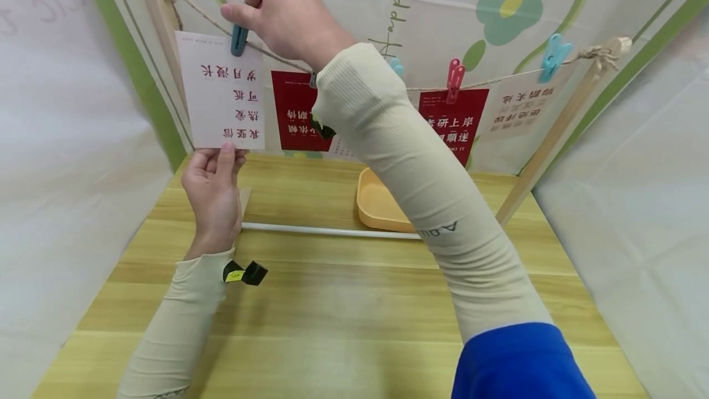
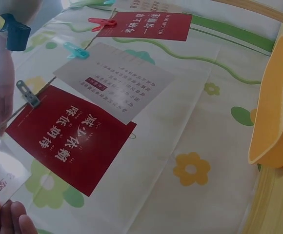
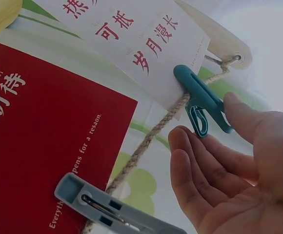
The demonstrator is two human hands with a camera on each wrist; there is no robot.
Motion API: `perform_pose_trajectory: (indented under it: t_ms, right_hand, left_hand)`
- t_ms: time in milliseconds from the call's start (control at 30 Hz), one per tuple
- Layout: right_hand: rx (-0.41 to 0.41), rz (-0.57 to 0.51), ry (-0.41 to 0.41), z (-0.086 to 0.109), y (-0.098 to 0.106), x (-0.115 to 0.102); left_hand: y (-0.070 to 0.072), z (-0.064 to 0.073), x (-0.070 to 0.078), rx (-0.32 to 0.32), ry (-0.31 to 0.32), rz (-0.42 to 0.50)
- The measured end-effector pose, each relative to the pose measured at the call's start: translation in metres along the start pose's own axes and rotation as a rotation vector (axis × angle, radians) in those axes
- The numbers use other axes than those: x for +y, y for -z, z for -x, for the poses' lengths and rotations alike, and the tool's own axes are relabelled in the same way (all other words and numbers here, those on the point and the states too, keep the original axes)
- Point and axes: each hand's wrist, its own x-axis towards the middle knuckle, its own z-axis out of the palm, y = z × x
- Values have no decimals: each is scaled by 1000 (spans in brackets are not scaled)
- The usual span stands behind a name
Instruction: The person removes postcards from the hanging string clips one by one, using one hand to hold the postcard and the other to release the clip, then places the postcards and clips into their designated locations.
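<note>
A white card (image 1: 221,94) with red characters hangs at the rope's left end, under a dark teal clothespin (image 1: 239,40). My left hand (image 1: 213,193) pinches the card's bottom edge between thumb and fingers. Up at the rope, my right hand (image 1: 290,11) is beside that clothespin. In the right wrist view, the thumb is right at the handle of the teal clothespin (image 3: 202,97), while the loosely bent fingers (image 3: 195,161) lie apart below its spring. The clothespin sits over the twine rope (image 3: 146,146) and the card's corner.
A red card (image 2: 73,139) hangs from a grey clothespin (image 2: 28,94) alongside. Farther right hang a pale card (image 2: 114,80), another red card (image 1: 454,122) with a pink clothespin (image 1: 455,80), and a light-blue clothespin (image 1: 554,57). Wooden posts (image 1: 559,131) carry the rope; a yellow tray (image 1: 382,221) stands behind a white rod (image 1: 327,230).
</note>
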Motion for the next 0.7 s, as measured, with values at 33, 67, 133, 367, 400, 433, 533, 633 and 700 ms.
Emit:
perform_pose_trajectory:
  t_ms: [33,67,133,367,400,433,533,633,700]
  right_hand:
    - [-2,-4,-2,0,0,0]
    - [-1,-1,0,0,0,1]
    - [0,-5,0,0,1,2]
    - [42,-14,19,2,3,3]
    - [52,-21,25,3,3,3]
    - [65,-29,34,4,3,3]
    - [113,-41,73,5,2,4]
    - [171,-48,112,5,2,6]
    - [199,-55,124,5,3,7]
  left_hand:
    - [0,0,0,-1,1,1]
    - [0,0,0,-4,0,1]
    - [0,1,0,-9,2,6]
    - [-2,0,2,-19,7,24]
    - [-2,-1,2,-20,8,22]
    - [-2,-1,2,-20,8,21]
    - [-2,0,2,-22,7,19]
    - [-2,0,2,-23,6,12]
    - [-2,0,2,-24,8,8]
